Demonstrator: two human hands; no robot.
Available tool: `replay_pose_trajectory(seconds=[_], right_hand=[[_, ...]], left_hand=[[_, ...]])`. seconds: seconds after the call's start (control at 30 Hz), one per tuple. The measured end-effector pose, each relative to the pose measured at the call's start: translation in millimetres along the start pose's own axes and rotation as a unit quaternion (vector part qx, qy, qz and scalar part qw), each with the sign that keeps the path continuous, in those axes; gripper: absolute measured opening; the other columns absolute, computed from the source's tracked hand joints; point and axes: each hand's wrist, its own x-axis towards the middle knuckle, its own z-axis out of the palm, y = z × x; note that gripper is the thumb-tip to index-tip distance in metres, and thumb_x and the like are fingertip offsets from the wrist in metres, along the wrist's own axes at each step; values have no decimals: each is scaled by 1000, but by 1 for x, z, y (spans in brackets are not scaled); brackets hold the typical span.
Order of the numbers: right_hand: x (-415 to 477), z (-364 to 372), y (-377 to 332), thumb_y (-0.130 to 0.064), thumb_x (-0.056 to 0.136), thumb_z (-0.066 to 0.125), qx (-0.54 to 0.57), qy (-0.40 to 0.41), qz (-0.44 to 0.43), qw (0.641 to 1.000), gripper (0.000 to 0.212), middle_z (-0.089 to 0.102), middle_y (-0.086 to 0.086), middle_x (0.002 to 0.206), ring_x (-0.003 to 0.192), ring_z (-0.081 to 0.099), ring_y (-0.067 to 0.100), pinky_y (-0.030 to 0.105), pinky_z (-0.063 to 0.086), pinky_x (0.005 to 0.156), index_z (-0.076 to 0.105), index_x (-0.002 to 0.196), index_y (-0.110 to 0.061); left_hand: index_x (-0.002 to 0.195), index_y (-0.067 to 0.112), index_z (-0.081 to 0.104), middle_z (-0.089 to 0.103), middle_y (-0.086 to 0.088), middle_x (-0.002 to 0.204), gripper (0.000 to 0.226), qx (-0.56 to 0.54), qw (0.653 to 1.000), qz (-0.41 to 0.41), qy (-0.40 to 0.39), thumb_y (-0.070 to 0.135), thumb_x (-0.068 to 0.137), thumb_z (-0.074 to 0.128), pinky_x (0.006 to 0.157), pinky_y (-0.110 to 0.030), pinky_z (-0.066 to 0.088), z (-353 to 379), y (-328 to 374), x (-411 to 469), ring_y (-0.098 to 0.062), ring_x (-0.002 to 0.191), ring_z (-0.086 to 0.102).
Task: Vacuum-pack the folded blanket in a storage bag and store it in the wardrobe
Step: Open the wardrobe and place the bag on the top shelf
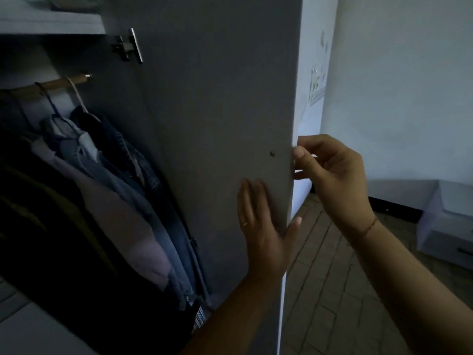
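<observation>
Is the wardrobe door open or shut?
Open. The wardrobe door stands out, showing its hinge and the hanging clothes inside. The right hand grips its edge; the left hand lies flat on it.

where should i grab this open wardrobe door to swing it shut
Take the wardrobe door by its free vertical edge, coming from the right, the side away from the hinge. The inner face is flat, with only a small screw tip, so nothing to hold there; the thin edge can be pinched from both faces.

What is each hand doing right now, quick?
Left hand: open, fingers straight, palm flat on the inside of the wardrobe door.
Right hand: grip closed round that door's free edge.
</observation>
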Motion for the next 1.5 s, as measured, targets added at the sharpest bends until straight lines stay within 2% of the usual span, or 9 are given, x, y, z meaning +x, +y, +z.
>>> replay_pose_trajectory(seconds=[0.17,0.3,0.4,0.47,0.53,0.73,1.07,1.3,1.5], right_hand=[[-19,37,-28,-29,76,74,35,-85,-46,995,25,69,-2,78,74,65,10,22,53,76,66,99,-21],[-31,93,-44,-42,71,71,48,-160,-56,984,25,61,-20,79,80,60,3,14,46,76,60,87,-26],[-44,141,-57,-42,68,75,90,-196,-48,975,39,62,-8,78,74,62,14,24,53,68,56,83,-13],[-49,172,-65,-39,70,77,108,-220,-46,968,39,61,1,79,72,62,18,29,55,65,53,84,-12],[-53,203,-72,-38,73,76,123,-245,-38,961,37,61,4,79,71,63,22,31,55,64,53,86,-12],[-46,291,-80,-39,80,71,121,-302,5,946,29,63,7,78,69,64,27,40,57,66,54,84,-15],[-20,395,-71,-22,80,74,113,-312,42,942,24,59,4,67,67,66,29,44,57,66,53,80,-11],[-18,412,-66,-17,78,74,108,-293,38,949,27,60,10,76,75,65,34,44,57,69,49,72,-20],[-24,419,-58,-23,80,73,110,-271,8,956,21,58,1,71,67,60,21,40,57,67,52,80,-17]], left_hand=[[153,40,0,20,-4,161,85,-24,1000,-4,-4,55,89,53,119,-18,15,-67,-14,-24,-12,148,18],[147,54,12,32,13,156,73,-45,995,-79,-30,69,85,48,116,-29,32,-136,-30,-43,0,143,28],[140,40,41,53,18,134,59,-18,992,-121,33,64,87,48,96,-7,43,-179,-39,-57,18,121,45],[129,28,51,59,20,117,54,25,987,-141,77,63,88,49,88,2,41,-206,-50,-62,10,110,55],[123,25,53,61,21,108,45,34,976,-192,102,50,86,59,83,-1,45,-233,-61,-60,0,99,63],[93,17,64,63,15,76,10,62,938,-300,164,20,87,71,59,-4,44,-298,-105,-43,13,66,59],[76,8,60,62,-7,80,39,162,842,-436,273,43,78,77,52,-23,36,-338,-194,-26,-22,69,58],[70,8,61,55,-1,61,50,209,829,-463,235,55,80,69,45,-24,25,-346,-211,-20,-19,60,54],[74,5,66,60,-6,68,51,208,827,-460,246,55,81,69,45,-23,26,-346,-212,-17,-24,66,59]])
